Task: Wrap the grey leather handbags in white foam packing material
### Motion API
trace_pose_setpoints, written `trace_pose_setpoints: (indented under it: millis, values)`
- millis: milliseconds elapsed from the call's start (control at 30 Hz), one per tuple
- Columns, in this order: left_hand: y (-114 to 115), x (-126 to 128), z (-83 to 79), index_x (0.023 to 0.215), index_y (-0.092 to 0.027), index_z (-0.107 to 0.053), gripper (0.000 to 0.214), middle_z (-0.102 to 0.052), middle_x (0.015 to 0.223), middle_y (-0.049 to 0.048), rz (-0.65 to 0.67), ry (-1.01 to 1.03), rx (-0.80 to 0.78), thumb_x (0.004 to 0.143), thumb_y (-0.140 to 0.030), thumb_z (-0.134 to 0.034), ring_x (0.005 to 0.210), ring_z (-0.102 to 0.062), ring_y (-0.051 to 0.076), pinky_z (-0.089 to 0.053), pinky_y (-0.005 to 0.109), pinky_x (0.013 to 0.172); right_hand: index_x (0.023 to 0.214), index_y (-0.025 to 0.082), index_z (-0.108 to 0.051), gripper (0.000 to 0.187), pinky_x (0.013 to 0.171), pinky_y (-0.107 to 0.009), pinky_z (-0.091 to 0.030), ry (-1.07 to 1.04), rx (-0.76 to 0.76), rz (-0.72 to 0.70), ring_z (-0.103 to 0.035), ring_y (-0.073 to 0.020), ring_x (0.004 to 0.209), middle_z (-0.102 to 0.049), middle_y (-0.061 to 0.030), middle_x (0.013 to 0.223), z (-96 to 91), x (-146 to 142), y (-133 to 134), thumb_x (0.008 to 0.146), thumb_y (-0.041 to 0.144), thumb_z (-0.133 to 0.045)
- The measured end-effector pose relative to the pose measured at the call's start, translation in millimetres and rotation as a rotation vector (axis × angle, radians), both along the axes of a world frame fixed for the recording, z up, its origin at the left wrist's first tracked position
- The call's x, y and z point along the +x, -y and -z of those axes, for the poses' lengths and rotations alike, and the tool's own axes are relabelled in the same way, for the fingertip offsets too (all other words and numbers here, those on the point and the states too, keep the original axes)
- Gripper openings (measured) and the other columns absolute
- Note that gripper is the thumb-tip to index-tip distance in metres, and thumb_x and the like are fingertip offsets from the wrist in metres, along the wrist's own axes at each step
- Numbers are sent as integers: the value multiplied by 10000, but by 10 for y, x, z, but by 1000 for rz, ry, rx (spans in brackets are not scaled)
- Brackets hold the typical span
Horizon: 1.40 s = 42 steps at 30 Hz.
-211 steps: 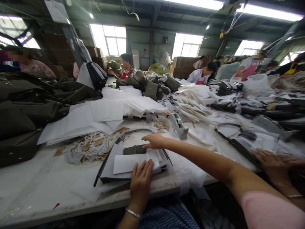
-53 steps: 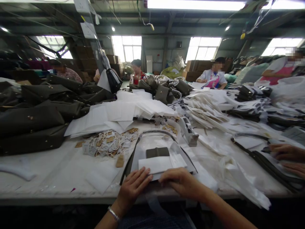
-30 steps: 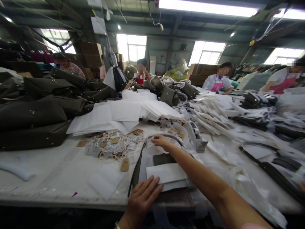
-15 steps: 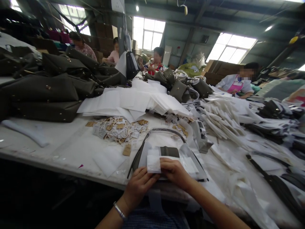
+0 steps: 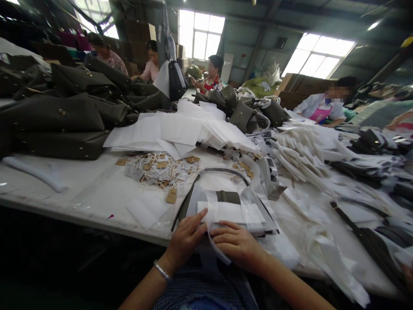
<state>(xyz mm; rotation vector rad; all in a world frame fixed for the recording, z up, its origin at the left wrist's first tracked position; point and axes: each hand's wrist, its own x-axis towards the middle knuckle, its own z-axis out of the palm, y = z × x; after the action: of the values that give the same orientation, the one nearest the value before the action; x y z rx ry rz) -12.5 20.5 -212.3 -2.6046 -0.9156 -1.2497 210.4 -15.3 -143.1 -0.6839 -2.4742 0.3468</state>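
White table (image 5: 80, 185), bag (image 5: 228, 197) atop; at bag's near edge, my left hand (image 5: 186, 234), right hand (image 5: 237, 244), fingers extended, grip unclear; strip (image 5: 211, 211) across bag, best smoothed taut

Silver-coloured bangle (image 5: 162, 271) on left wrist (image 5: 168, 263); forearms (image 5: 287, 280) bare; finely checked dark blue garment (image 5: 206, 286)

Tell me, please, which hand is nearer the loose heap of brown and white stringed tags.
Left. The left hand is in front of the tag heap, slightly right; the right hand is farther right.
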Motion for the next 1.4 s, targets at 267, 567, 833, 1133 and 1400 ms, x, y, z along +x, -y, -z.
trace_pose_setpoints:
  millis: [267, 567, 833, 1133, 1400]
  values:
    - [-9, -15, -12, 1229, -196, -621, 276, -659, 1300, 59, 40, -22, 0, 1019, -181, -442, 1247, -571, 192, -419, 349, 1046, 831, 194, -693, 227, 646, -220, -532, -266, -446, 292, -648, -128, 563, -681, 15, 621, -421, 100, -143, 982, 301, -562]
    - [0, 5, 10, 1186, -187, -638, 266, -662, 1294, 49, 42, -3, -51, 1032, -223, -424, 1241, -571, 185, -407, 346, 1044, 1310, 168, -630, 508, 1088, -414, -441, 139, -293, 489, -560, -293, 1271, -595, -138, 1369, -92, 27, -1142, 827, 275, -746]
    - [-6, 21, 39, 1151, -204, -659, 272, -705, 1201, 26, 31, 42, -35, 1030, -191, -415, 1209, -590, 176, -413, 340, 1035, 1024, 288, -790, 178, 852, -291, -526, 237, -382, 635, -713, -246, 988, -765, -13, 1038, -5, -18, -1360, 878, 334, -698]
    - [-13, 21, 36, 1156, -211, -662, 269, -651, 1317, 23, 26, 30, -6, 1021, -163, -434, 1259, -560, 168, -411, 333, 1061, 944, 219, -790, 203, 714, -259, -458, 308, -275, 840, -697, -226, 855, -770, -54, 895, -142, -91, -2041, 907, 382, -675]
    - [-42, 3, 6, 1141, -219, -676, 282, -682, 1266, 15, 33, 54, 40, 1024, -160, -426, 1214, -594, 153, -450, 308, 1021, 981, 261, -783, 216, 725, -276, -472, 343, -189, 964, -692, -240, 917, -764, -63, 960, -71, -255, -2305, 892, 431, -683]
